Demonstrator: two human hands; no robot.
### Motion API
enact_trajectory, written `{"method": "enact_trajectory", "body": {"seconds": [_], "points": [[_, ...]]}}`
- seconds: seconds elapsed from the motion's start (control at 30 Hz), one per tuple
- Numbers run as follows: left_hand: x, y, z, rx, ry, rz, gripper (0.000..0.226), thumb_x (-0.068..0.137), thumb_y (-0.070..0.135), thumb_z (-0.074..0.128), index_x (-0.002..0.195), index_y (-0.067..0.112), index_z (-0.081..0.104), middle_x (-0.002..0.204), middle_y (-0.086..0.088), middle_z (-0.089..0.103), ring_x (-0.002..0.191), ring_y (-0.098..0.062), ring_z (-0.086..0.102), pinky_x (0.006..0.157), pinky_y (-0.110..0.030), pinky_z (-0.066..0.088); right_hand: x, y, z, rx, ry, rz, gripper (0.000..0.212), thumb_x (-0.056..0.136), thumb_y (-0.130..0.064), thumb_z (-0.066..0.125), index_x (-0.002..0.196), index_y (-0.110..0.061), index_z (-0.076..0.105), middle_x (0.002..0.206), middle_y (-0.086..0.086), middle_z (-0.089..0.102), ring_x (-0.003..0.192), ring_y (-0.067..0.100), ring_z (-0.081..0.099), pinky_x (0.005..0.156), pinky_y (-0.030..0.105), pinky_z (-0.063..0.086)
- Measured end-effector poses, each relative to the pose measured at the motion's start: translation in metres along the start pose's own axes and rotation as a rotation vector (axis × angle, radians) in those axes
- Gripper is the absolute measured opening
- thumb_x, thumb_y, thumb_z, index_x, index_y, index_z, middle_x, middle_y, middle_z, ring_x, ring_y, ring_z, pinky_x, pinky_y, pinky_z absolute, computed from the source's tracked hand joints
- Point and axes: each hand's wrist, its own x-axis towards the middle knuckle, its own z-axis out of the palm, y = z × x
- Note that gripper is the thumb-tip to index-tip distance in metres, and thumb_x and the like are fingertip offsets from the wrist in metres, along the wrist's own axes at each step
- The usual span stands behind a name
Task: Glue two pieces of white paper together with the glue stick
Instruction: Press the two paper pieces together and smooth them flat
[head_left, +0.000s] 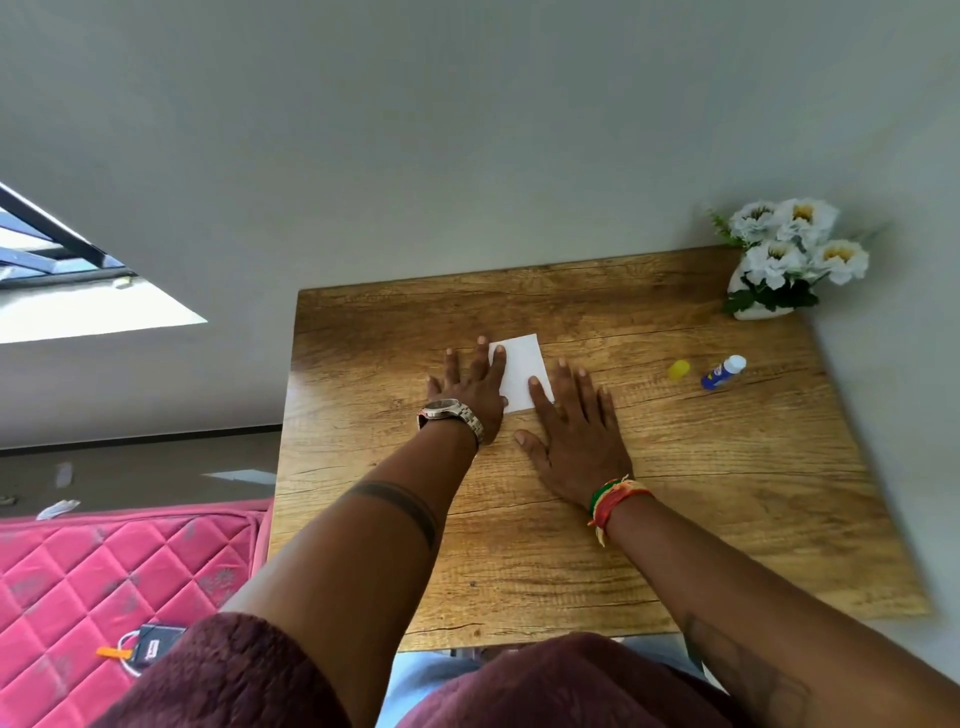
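A small white paper (521, 369) lies flat near the middle of the wooden table (675, 509); I cannot tell whether it is one sheet or two stacked. My left hand (470, 387), with a metal watch on the wrist, rests flat with its fingers spread over the paper's left edge. My right hand (571, 431) lies flat too, fingers apart, with the index finger on the paper's lower right corner. To the right, the blue glue stick (723, 372) lies on its side with its white tip bare. Its yellow cap (679, 370) lies beside it, apart.
A white vase of white flowers (789, 254) stands at the table's far right corner against the grey wall. A pink quilted mattress (104, 571) sits left of the table with a dark padlock-like object (150, 644) on it.
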Motion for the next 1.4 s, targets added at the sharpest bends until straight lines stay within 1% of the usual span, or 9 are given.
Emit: {"method": "enact_trajectory", "body": {"seconds": [0.27, 0.47, 0.57, 0.67, 0.77, 0.9, 1.17, 1.3, 1.4], "points": [[0.002, -0.001, 0.003, -0.042, 0.023, 0.008, 0.078, 0.104, 0.039, 0.039, 0.156, 0.035, -0.019, 0.163, 0.010, -0.031, 0.150, -0.039, -0.023, 0.118, -0.068, 0.001, 0.000, -0.004, 0.004, 0.062, 0.005, 0.082, 0.095, 0.093, -0.074, 0.026, 0.162, -0.014, -0.002, 0.171, 0.007, -0.003, 0.157, 0.026, -0.004, 0.126, 0.049, 0.001], [0.004, -0.003, 0.007, -0.036, 0.055, 0.015, 0.076, 0.104, 0.040, 0.039, 0.157, 0.036, -0.016, 0.164, 0.010, -0.029, 0.151, -0.039, -0.020, 0.118, -0.068, 0.005, 0.000, 0.000, 0.003, 0.040, -0.011, 0.030, 0.083, 0.094, -0.074, 0.022, 0.161, -0.033, -0.002, 0.170, 0.009, -0.005, 0.156, 0.031, -0.005, 0.124, 0.053, 0.003], [-0.002, 0.002, 0.009, -0.025, 0.191, 0.017, 0.076, 0.103, 0.036, 0.044, 0.159, 0.030, -0.006, 0.167, 0.004, -0.022, 0.152, -0.042, -0.007, 0.118, -0.065, 0.013, 0.002, 0.000, 0.004, 0.054, -0.054, 0.043, 0.082, 0.094, -0.074, 0.018, 0.160, -0.034, -0.009, 0.169, 0.007, -0.015, 0.155, 0.029, -0.014, 0.124, 0.053, -0.003], [-0.019, 0.014, 0.030, 0.100, 0.346, 0.157, 0.074, 0.098, 0.029, 0.046, 0.160, 0.025, 0.007, 0.169, 0.001, -0.011, 0.154, -0.038, -0.002, 0.122, -0.058, 0.011, 0.003, 0.000, 0.002, 0.066, -0.060, 0.039, 0.081, 0.094, -0.073, 0.017, 0.160, -0.034, -0.009, 0.169, 0.006, -0.017, 0.155, 0.029, -0.015, 0.125, 0.052, -0.003], [-0.034, 0.018, 0.058, 0.086, 0.328, 0.176, 0.067, 0.099, 0.029, 0.032, 0.161, 0.027, 0.006, 0.170, 0.006, -0.003, 0.155, -0.028, -0.005, 0.124, -0.052, 0.001, 0.002, 0.000, 0.000, 0.070, -0.057, 0.042, 0.080, 0.094, -0.071, 0.021, 0.160, -0.034, -0.006, 0.169, 0.006, -0.015, 0.156, 0.029, -0.012, 0.125, 0.050, -0.002], [-0.041, 0.009, 0.065, 0.054, 0.334, 0.145, 0.065, 0.099, 0.036, 0.018, 0.161, 0.025, 0.002, 0.170, 0.006, -0.004, 0.155, -0.031, -0.007, 0.123, -0.053, 0.003, 0.003, -0.002, -0.003, 0.055, -0.077, 0.050, 0.081, 0.095, -0.071, 0.022, 0.160, -0.033, -0.007, 0.169, 0.006, -0.017, 0.156, 0.030, -0.013, 0.125, 0.050, -0.003], [-0.050, 0.020, 0.059, 0.012, 0.296, 0.042, 0.069, 0.102, 0.038, 0.025, 0.160, 0.008, 0.003, 0.169, -0.013, -0.001, 0.154, -0.036, 0.002, 0.123, -0.054, 0.011, 0.004, -0.004, -0.006, 0.044, -0.112, 0.058, 0.081, 0.095, -0.071, 0.020, 0.160, -0.032, -0.010, 0.168, 0.007, -0.019, 0.155, 0.030, -0.015, 0.125, 0.050, -0.005], [-0.049, 0.020, 0.050, 0.080, 0.282, 0.088, 0.068, 0.100, 0.040, 0.030, 0.160, 0.024, 0.002, 0.169, -0.005, -0.001, 0.149, -0.041, 0.010, 0.114, -0.059, 0.025, 0.005, -0.004, -0.007, 0.050, -0.117, 0.062, 0.082, 0.095, -0.071, 0.022, 0.160, -0.032, -0.009, 0.169, 0.007, -0.018, 0.155, 0.031, -0.015, 0.125, 0.053, -0.002], [-0.049, 0.021, 0.049, 0.150, 0.242, 0.103, 0.066, 0.102, 0.040, 0.026, 0.160, 0.025, 0.000, 0.169, 0.004, -0.003, 0.149, -0.044, 0.009, 0.112, -0.059, 0.027, 0.005, -0.004, -0.009, 0.056, -0.125, 0.050, 0.083, 0.094, -0.072, 0.022, 0.160, -0.032, -0.010, 0.168, 0.006, -0.019, 0.155, 0.030, -0.015, 0.125, 0.052, -0.002]]}}
